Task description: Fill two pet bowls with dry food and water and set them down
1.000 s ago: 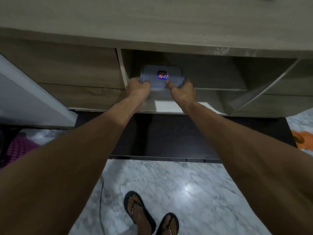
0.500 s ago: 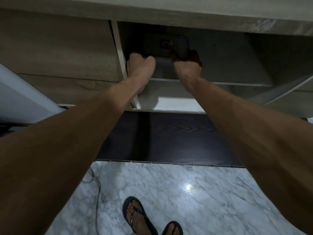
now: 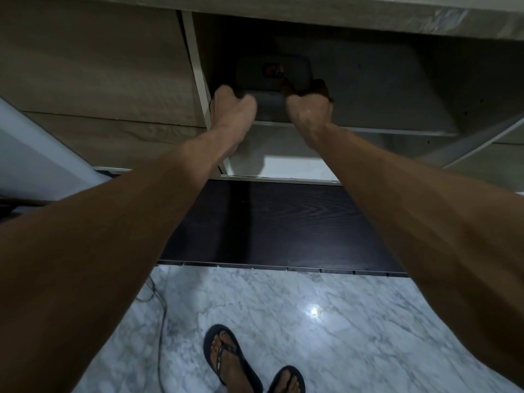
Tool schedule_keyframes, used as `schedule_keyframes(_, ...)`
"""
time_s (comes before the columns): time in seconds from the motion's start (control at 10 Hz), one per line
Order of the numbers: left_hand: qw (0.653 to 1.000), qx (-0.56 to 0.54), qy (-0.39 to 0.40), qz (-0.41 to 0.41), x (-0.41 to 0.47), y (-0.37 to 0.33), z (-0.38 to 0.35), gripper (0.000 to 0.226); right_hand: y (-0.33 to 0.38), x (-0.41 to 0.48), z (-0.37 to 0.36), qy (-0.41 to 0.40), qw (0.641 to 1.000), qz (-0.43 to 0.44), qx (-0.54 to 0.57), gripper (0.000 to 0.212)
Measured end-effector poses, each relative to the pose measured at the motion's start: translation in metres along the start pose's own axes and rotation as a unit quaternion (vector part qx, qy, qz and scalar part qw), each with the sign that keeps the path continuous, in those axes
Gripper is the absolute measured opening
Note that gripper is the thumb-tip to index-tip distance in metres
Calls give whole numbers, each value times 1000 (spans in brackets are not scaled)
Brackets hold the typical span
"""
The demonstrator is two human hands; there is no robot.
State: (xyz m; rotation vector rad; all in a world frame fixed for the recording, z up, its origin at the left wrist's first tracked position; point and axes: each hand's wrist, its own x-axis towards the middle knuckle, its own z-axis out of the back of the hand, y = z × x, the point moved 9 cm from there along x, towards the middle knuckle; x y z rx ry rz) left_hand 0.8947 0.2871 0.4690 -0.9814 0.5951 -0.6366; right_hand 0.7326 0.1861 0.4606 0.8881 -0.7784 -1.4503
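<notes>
A grey rectangular lidded container (image 3: 272, 72) with a red sticker on its lid sits on the upper shelf inside an open cupboard under the counter, deep in shadow. My left hand (image 3: 231, 109) grips its left front corner. My right hand (image 3: 307, 109) grips its right front corner, fingers curled around the edge. Both arms reach straight forward into the cupboard. No pet bowls are in view.
The shelf's front edge (image 3: 397, 131) runs across the cupboard. A cupboard door (image 3: 476, 143) stands open at the right. A dark plinth (image 3: 283, 222) lies below, then the marble floor (image 3: 354, 321). My sandalled feet (image 3: 226, 358) stand there, and a thin cable (image 3: 158, 336) trails at the left.
Both hands have pushed the container further back into the cupboard, from the lit shelf front into shadow. The camera has tilted down and moved closer.
</notes>
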Motion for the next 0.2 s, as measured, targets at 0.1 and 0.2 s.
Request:
schedule_keyframes(0.1,1000,5,15,-9,-3,-4,3,41,2,-1,3,31,999,-6,-14,56)
schedule_keyframes(0.2,999,-6,50,-15,-21,2,11,47,2,-23,22,40,999,1,-31,68)
